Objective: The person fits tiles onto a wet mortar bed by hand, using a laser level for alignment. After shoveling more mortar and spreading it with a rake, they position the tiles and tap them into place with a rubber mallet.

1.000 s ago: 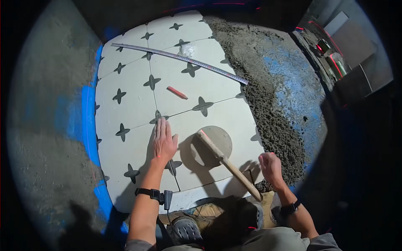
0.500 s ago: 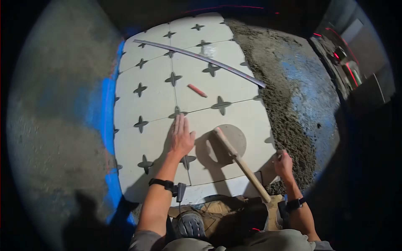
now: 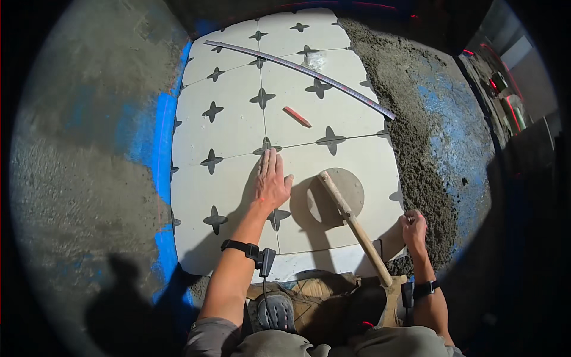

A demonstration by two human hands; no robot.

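Observation:
My left hand (image 3: 273,181) lies flat, fingers stretched out, across the seam between cream floor tiles (image 3: 232,190) with dark four-petal motifs. Its fingertips touch one motif where seams cross. At the right edge of the nearest tile, my right hand (image 3: 414,229) is closed with curled fingers; what they grip is hidden. Between my hands, a wooden handle (image 3: 357,229) slants over a round grey patch (image 3: 348,187), which may be a cutout or a disc. The handle's near end meets a tan block (image 3: 394,300) beside my leg.
A long metal ruler (image 3: 309,73) lies diagonally across the far tiles. A flat red pencil (image 3: 297,116) and a clear plastic scrap (image 3: 315,61) rest nearby. Crumbly mortar (image 3: 410,154) borders the tiles on the right; blue coating (image 3: 163,149) runs along the left. My shoe (image 3: 275,312) is below.
The whole view has shifted, so the tiles appear farther right and slightly higher. Both hands keep nearly the same places on the tiles; the handle has not visibly moved.

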